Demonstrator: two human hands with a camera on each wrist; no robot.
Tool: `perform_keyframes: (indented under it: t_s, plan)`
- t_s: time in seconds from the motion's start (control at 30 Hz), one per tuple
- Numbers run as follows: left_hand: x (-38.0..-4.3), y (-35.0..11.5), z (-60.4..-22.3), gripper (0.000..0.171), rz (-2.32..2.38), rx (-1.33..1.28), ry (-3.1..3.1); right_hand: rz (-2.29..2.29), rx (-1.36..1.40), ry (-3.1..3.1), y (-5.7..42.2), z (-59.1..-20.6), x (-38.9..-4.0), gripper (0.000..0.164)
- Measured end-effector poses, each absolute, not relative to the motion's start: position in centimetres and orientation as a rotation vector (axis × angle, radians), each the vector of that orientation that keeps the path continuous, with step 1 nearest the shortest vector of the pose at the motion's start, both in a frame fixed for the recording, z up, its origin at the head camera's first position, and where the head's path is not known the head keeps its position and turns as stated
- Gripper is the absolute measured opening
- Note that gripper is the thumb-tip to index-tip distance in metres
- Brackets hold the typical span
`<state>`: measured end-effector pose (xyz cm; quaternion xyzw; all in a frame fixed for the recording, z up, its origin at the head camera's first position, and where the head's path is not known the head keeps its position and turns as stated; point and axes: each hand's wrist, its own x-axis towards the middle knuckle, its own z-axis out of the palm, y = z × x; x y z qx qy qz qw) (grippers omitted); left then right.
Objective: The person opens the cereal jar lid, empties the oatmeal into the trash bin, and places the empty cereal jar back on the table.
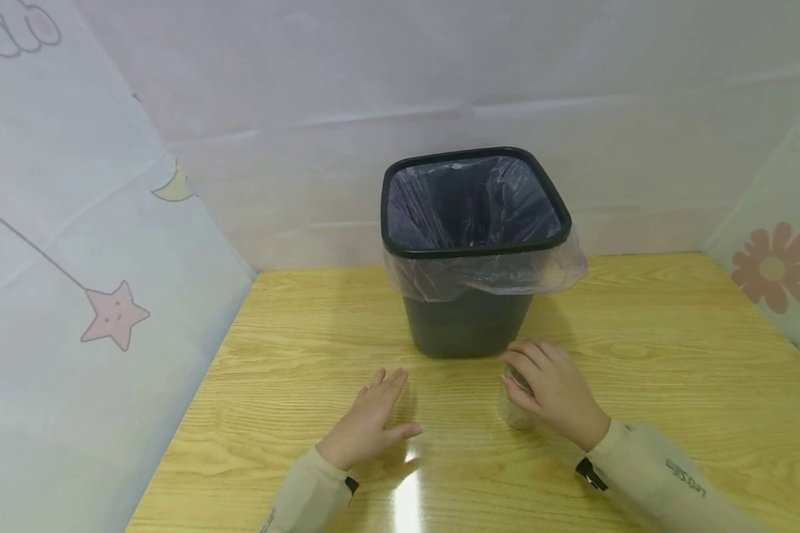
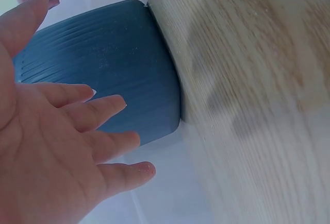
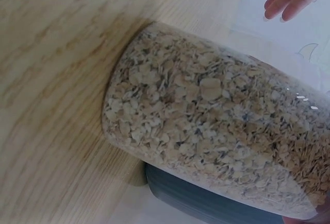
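Note:
A clear jar of rolled oats [image 1: 515, 411] stands upright on the wooden table, in front of the bin. My right hand [image 1: 560, 389] grips it around its upper part, fingers and thumb curled on either side. In the right wrist view the jar [image 3: 216, 121] fills much of the picture, packed with flakes, its base at the tabletop. To the left, my left hand [image 1: 371, 422] hovers over the table with spread fingers and nothing in them. The left wrist view shows that hand's palm [image 2: 46, 147] and extended fingers.
A dark bin [image 1: 467, 326] lined with a thin translucent bag [image 1: 547, 270] stands behind the hands, near the back edge of the table [image 1: 293, 355]. Pale printed cloth [image 1: 307, 185] hangs behind and at both sides.

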<state>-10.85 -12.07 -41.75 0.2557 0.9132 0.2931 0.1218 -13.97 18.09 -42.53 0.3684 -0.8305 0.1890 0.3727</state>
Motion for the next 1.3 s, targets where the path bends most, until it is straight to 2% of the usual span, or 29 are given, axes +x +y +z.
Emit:
perform_keyframes:
  t_s: [0.77,1.3]
  plan:
    - [-10.8,-11.8,-42.1,0.083,0.859,0.766,2.656,0.468,0.962,-2.119,16.9,-42.6,-14.0,0.047]
    - [-11.0,-10.4,-42.5,0.078,0.870,0.822,2.667,0.464,0.964,-2.102,16.1,-42.6,-14.0,0.048]
